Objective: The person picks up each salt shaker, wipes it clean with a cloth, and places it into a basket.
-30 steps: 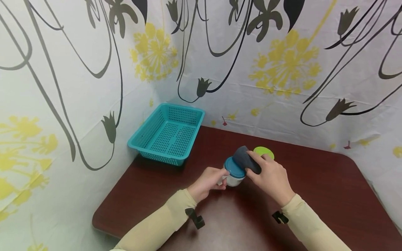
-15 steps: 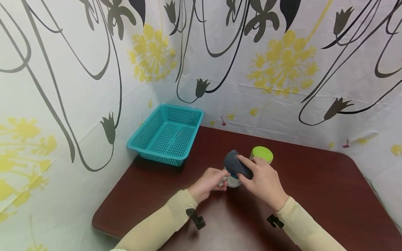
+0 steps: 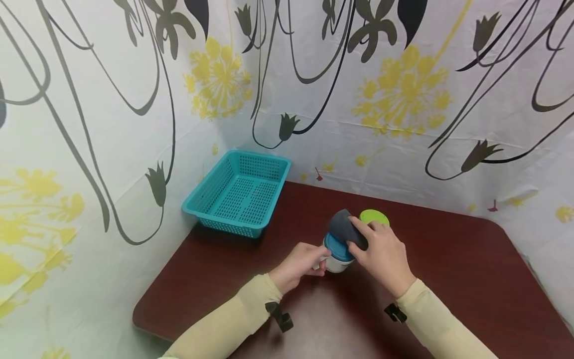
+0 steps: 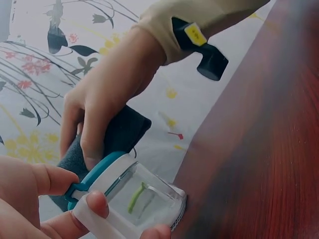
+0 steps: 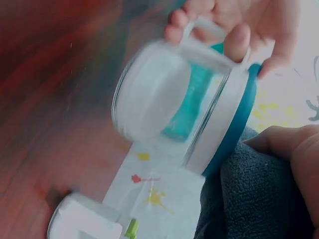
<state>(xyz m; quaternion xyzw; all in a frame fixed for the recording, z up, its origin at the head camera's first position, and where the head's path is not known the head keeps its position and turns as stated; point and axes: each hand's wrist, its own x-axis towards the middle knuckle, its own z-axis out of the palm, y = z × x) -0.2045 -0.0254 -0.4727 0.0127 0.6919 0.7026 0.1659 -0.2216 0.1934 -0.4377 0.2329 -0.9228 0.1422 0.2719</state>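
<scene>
A clear jar (image 5: 149, 89) with a white collar and a blue lid (image 3: 337, 248) is held tilted just above the table. My left hand (image 3: 299, 264) grips its white handle (image 4: 94, 216), thumb near the lid's edge. In my right hand (image 3: 381, 252) is a folded dark grey cloth (image 3: 343, 227), pressed against the lid's top. The cloth's terry-like texture (image 5: 254, 184) shows in the right wrist view. Part of the lid is hidden under the cloth. Just behind the right hand stands a second jar with a lime-green lid (image 3: 374, 216).
A turquoise perforated basket (image 3: 226, 225) sits at the table's back left corner. The dark red-brown table (image 3: 448, 259) has rounded corners. A patterned white curtain (image 3: 323, 99) hangs close behind and along the left side.
The right hand has swept the cloth left across the lid, then back up and right. The left hand and the jar have shifted slightly right.
</scene>
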